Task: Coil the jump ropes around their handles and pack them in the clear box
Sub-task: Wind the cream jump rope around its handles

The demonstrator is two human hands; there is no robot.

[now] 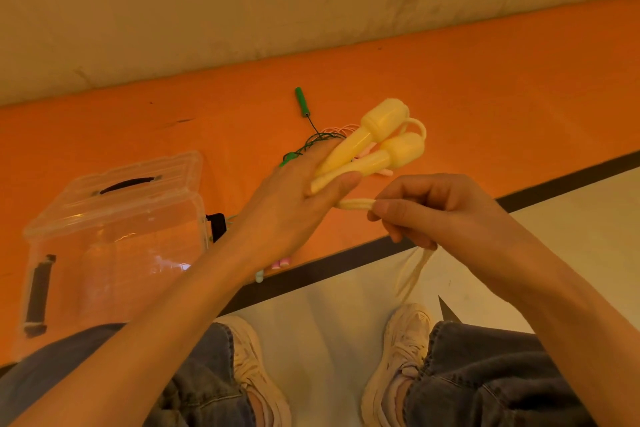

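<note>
head | left hand [298, 194] clasps both yellow handles [372, 146] side by side | right hand [433, 208] pinches yellow rope [355, 204] just beside them | clear box [114, 239] open at orange table's [485, 107] near left edge | green rope [311, 135] mid-table | no legible writing

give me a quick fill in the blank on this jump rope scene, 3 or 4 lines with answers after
1. The left hand holds two ____ handles side by side.
2. The right hand pinches the yellow ____ trailing from them.
3. A green handle lies on the ____ table.
4. The clear box stands to the ____ of both hands.

Missing words: yellow; rope; orange; left
</note>
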